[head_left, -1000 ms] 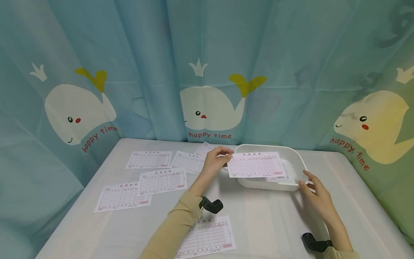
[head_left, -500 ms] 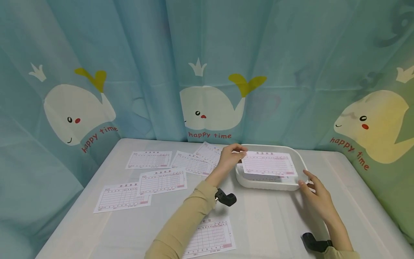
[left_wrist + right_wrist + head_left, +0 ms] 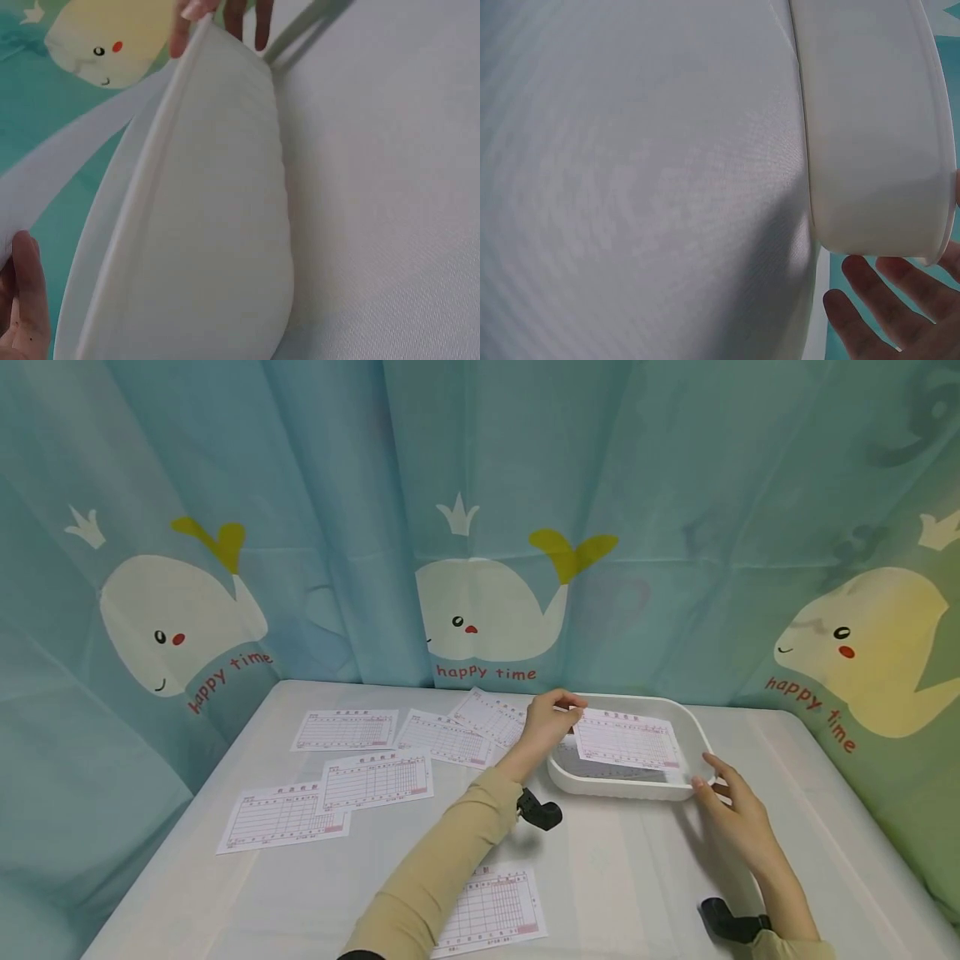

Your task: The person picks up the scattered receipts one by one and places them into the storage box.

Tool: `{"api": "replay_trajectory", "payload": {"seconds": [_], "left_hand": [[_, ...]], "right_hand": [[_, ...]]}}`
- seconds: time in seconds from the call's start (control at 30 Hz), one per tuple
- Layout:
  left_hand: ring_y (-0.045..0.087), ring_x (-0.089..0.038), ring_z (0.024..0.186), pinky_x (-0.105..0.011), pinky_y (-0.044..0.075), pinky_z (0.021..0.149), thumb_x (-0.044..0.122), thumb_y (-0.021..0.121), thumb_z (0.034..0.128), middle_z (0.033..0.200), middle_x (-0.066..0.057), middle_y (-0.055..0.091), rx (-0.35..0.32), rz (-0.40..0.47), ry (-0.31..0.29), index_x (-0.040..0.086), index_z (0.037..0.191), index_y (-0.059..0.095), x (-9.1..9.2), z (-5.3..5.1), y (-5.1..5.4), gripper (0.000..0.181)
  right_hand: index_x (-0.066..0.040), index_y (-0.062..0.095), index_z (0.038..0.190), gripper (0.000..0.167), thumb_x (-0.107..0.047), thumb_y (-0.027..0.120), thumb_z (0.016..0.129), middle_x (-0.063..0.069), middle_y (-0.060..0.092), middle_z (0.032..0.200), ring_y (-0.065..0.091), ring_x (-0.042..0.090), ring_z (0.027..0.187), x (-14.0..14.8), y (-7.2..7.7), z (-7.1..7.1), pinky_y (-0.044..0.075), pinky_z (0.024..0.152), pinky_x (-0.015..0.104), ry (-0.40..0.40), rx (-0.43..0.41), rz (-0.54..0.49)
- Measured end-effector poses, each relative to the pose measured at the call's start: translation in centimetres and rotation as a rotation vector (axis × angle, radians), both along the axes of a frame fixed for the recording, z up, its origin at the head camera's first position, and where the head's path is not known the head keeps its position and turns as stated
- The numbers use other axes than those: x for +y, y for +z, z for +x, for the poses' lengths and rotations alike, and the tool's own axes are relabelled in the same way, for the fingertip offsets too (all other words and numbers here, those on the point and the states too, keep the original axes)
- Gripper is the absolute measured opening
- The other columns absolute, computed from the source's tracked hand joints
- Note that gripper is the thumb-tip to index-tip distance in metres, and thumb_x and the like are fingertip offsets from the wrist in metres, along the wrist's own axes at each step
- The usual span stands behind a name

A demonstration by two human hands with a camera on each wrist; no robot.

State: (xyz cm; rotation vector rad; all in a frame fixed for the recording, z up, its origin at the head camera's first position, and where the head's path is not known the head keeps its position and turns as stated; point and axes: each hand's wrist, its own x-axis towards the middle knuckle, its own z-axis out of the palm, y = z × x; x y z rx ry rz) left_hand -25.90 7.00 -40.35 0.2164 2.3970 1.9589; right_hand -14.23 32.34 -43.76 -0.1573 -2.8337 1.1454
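In the head view my left hand (image 3: 546, 727) pinches the left edge of a printed form (image 3: 628, 740), held over the white basin (image 3: 626, 791). The left wrist view shows fingers (image 3: 28, 285) of that hand at the edge of the pale sheet (image 3: 60, 161), beside the basin's outer wall (image 3: 202, 202). My right hand (image 3: 738, 818) holds the basin's right front corner by the rim. From the right wrist camera, several fingers of the right hand (image 3: 900, 307) spread by the end of the basin (image 3: 877, 135). What lies under the held form is mostly hidden.
Several forms lie on the white table at the left, among them one at the back (image 3: 347, 730), one in the middle (image 3: 378, 779) and one farther forward (image 3: 281, 818). Another form (image 3: 498, 910) lies near the front, partly under the left sleeve. A whale-print curtain (image 3: 322, 527) hangs behind.
My left hand has moved to the right with its form, which now hangs over the basin's inside rather than its left part. The right hand and the basin have stayed in place.
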Motion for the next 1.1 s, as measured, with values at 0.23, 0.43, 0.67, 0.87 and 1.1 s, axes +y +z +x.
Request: {"api": "replay_trajectory", "payload": {"seconds": [0.23, 0.43, 0.67, 0.87, 1.1], "left_hand": [[0.057, -0.006, 0.065, -0.016, 0.048, 0.057, 0.005, 0.062, 0.0899, 0.095, -0.012, 0.064, 0.029, -0.031, -0.01, 0.003, 0.099, 0.071, 0.27, 0.09, -0.06, 0.013], [0.056, -0.006, 0.064, -0.016, 0.048, 0.057, 0.007, 0.062, 0.0903, 0.093, -0.011, 0.064, 0.025, -0.052, -0.02, 0.003, 0.098, 0.07, 0.3, 0.07, -0.25, 0.012], [0.056, -0.006, 0.065, -0.016, 0.048, 0.057, 0.009, 0.062, 0.0904, 0.094, -0.011, 0.066, 0.046, -0.098, -0.036, 0.005, 0.097, 0.07, 0.41, -0.04, -0.42, 0.011], [0.055, -0.007, 0.069, -0.016, 0.045, 0.059, 0.011, 0.063, 0.0896, 0.094, -0.008, 0.067, 0.064, -0.128, -0.048, 0.007, 0.096, 0.07, 0.42, -0.01, -0.33, 0.01], [0.057, -0.01, 0.082, -0.018, 0.045, 0.071, 0.012, 0.064, 0.0895, 0.101, -0.007, 0.067, 0.12, -0.212, -0.07, 0.008, 0.096, 0.07, 0.3, 0.27, -0.04, 0.01]], "right_hand": [[-0.003, 0.025, 0.15, 0.063, -0.035, 0.045, 0.101, 0.037, 0.028, 0.147, 0.043, 0.053, 0.121, 0.04, -0.04, -0.01, 0.042, 0.091, 0.067, -0.005, 0.001, -0.002], [-0.003, 0.025, 0.15, 0.062, -0.035, 0.045, 0.101, 0.037, 0.027, 0.147, 0.043, 0.054, 0.121, 0.12, -0.07, 0.03, 0.042, 0.091, 0.067, 0.01, 0.008, -0.006], [-0.002, 0.024, 0.15, 0.063, -0.034, 0.045, 0.101, 0.037, 0.027, 0.147, 0.042, 0.055, 0.121, 0.17, -0.03, -0.03, 0.042, 0.09, 0.068, 0.017, 0.014, 0.0], [-0.003, 0.023, 0.151, 0.063, -0.035, 0.045, 0.101, 0.037, 0.026, 0.147, 0.042, 0.055, 0.122, 0.14, 0.01, 0.01, 0.041, 0.09, 0.068, 0.014, 0.003, -0.001], [-0.003, 0.025, 0.15, 0.062, -0.034, 0.045, 0.101, 0.037, 0.028, 0.146, 0.043, 0.054, 0.121, 0.15, 0.01, 0.04, 0.042, 0.09, 0.067, 0.02, 0.016, -0.003]]}}
